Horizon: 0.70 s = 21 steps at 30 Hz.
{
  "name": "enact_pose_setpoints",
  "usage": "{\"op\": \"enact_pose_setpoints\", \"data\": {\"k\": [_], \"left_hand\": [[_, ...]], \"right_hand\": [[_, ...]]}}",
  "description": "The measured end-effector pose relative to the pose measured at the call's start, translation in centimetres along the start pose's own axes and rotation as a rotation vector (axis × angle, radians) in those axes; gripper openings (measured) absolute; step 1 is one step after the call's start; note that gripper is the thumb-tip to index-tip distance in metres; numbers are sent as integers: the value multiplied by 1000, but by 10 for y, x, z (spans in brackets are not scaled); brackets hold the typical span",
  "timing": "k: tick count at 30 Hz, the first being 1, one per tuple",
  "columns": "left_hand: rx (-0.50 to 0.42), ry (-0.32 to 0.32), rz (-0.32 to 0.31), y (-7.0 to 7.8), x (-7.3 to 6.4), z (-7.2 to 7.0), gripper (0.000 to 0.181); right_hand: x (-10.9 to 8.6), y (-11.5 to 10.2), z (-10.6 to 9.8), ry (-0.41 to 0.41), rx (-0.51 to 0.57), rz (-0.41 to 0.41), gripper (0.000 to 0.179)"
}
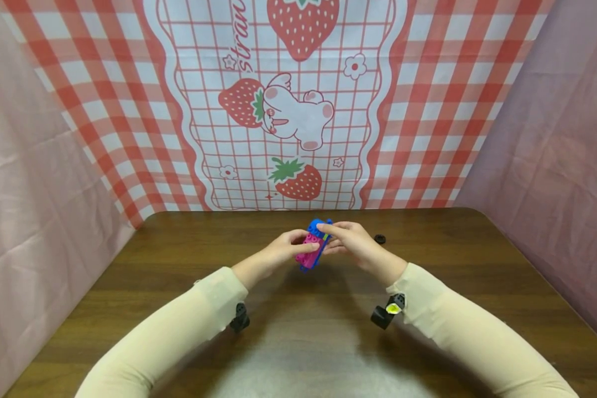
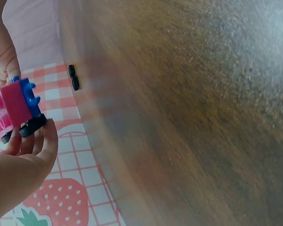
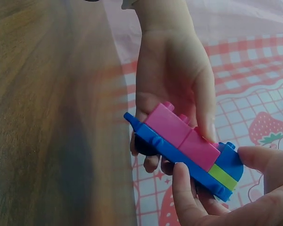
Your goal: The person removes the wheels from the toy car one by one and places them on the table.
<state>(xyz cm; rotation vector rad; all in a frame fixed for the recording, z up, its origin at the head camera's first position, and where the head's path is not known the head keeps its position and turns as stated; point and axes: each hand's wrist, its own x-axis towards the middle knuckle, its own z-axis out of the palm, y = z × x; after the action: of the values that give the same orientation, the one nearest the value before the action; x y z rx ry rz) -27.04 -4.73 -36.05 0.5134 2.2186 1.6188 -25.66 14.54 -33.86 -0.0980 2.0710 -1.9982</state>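
Head view: I see left hand (image 1: 282,251) and right hand (image 1: 356,241) gripping a building-block car (image 1: 308,257), long axis slanting, blue dome (image 1: 315,227) toward upper right.

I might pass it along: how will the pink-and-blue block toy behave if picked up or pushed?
The block toy looks like rigid plastic, so probably stiff. Seams between its bricks suggest it could come apart. Its black wheels might let it roll when pushed.

Left grip (image 1: 282,250) and right grip (image 1: 356,242) hold blocks (image 1: 308,257), apparently.
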Motion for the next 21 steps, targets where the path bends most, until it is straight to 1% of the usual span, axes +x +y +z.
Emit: {"op": "enact_pose_setpoints", "data": {"k": [5,10,15,21], "left_hand": [[-34,-28,-17,1,0,-4,46],[-76,-34,-17,3,1,-8,51],[-69,-39,17,7,4,-10,54],[-71,-88,67,9,5,-13,53]], "right_hand": [[0,0,0,-2,3,-2,52],[1,1,-1,-17,28,-12,52],[1,2,-2,-29,15,-8,50],[0,2,-3,-38,1,19,50]]}}
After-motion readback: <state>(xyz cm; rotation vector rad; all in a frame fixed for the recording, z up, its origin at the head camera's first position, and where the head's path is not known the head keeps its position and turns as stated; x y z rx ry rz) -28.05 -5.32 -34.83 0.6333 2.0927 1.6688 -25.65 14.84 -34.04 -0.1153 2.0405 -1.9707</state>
